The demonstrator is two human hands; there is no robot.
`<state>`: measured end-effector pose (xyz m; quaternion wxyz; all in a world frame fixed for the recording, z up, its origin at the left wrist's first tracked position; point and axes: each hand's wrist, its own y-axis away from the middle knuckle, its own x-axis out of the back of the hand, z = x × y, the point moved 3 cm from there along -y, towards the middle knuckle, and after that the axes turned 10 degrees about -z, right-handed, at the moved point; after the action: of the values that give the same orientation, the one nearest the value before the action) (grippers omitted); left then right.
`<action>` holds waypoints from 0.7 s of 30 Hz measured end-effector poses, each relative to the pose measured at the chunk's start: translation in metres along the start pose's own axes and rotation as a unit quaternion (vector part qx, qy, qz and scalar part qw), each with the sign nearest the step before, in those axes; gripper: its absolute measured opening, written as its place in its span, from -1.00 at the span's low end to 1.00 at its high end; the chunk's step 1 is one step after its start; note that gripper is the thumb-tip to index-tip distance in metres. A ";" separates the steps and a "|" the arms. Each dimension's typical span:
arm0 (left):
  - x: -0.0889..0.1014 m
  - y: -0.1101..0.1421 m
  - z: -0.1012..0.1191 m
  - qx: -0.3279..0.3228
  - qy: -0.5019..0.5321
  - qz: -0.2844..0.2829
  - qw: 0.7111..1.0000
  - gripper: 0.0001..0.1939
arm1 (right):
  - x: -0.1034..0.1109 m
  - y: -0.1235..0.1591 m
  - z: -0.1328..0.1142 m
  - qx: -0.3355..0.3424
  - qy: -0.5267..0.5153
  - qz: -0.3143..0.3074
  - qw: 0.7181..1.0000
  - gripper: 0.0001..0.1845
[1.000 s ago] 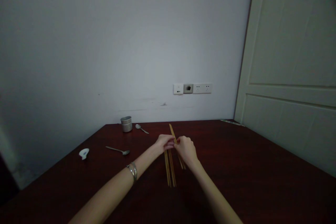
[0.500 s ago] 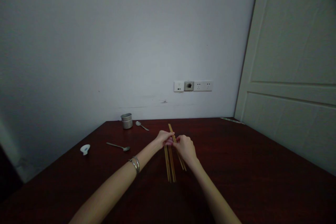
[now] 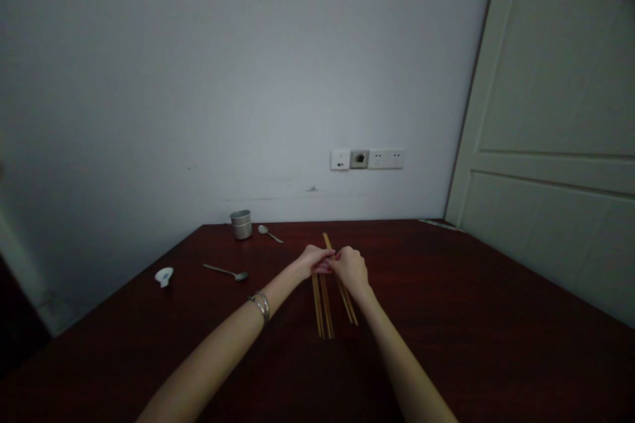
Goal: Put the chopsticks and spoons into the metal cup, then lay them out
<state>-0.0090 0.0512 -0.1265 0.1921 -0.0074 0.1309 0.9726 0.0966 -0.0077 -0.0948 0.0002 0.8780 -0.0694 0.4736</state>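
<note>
My left hand (image 3: pixel 318 260) and my right hand (image 3: pixel 350 269) meet above the middle of the table. Between them they pinch a pair of light wooden chopsticks (image 3: pixel 348 305), which slant from upper left to lower right. Fingers of both hands are closed around the upper part of this pair. Under and below my left hand lie several more chopsticks (image 3: pixel 323 307), side by side and pointing toward me; their far ends are hidden by the hand. A silver bracelet (image 3: pixel 260 305) circles my left wrist.
On the dark red table (image 3: pixel 446 317), a metal cup (image 3: pixel 241 225) stands at the back left beside a metal spoon (image 3: pixel 270 233). Nearer lie another metal spoon (image 3: pixel 225 271) and a short white spoon (image 3: pixel 164 276). Behind are a wall with sockets (image 3: pixel 387 159) and a pale door panel (image 3: pixel 555 165).
Both hands and the held chopsticks have shifted slightly to the right, and my right hand sits a little higher. The view has tilted slightly. The other things rest as before.
</note>
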 end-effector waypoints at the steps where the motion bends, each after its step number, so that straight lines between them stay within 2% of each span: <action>1: 0.001 0.000 0.001 0.000 -0.010 -0.001 1.000 -0.81 | -0.001 -0.001 0.001 -0.002 -0.008 -0.001 1.000 -0.72; 5: 0.020 0.000 0.012 -0.019 -0.068 0.020 0.997 -0.67 | -0.009 -0.002 0.009 -0.017 -0.019 -0.010 1.000 -0.75; 9: 0.057 -0.003 0.022 -0.068 -0.033 0.101 0.992 -0.68 | -0.022 -0.003 0.015 -0.028 0.006 -0.031 0.999 -0.77; 12: 0.083 -0.005 0.013 -0.079 -0.009 0.177 0.981 -0.75 | -0.030 -0.004 0.016 -0.024 0.031 -0.044 0.998 -0.76; 15: 0.100 -0.006 -0.005 -0.086 -0.009 0.230 0.969 -0.79 | -0.035 -0.004 0.013 -0.017 0.053 -0.051 0.997 -0.75; 18: 0.108 -0.007 -0.020 -0.101 -0.022 0.261 0.960 -0.80 | -0.038 -0.005 0.009 -0.004 0.075 -0.049 0.996 -0.74; 21: 0.108 -0.008 -0.028 -0.124 -0.049 0.263 0.956 -0.80 | -0.039 -0.005 0.006 0.005 0.082 -0.054 0.995 -0.75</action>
<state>-0.1071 0.0916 -0.1631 -0.0670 0.0508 -0.0028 0.9965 0.0815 0.0014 -0.1301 0.0267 0.8387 -0.0190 0.5436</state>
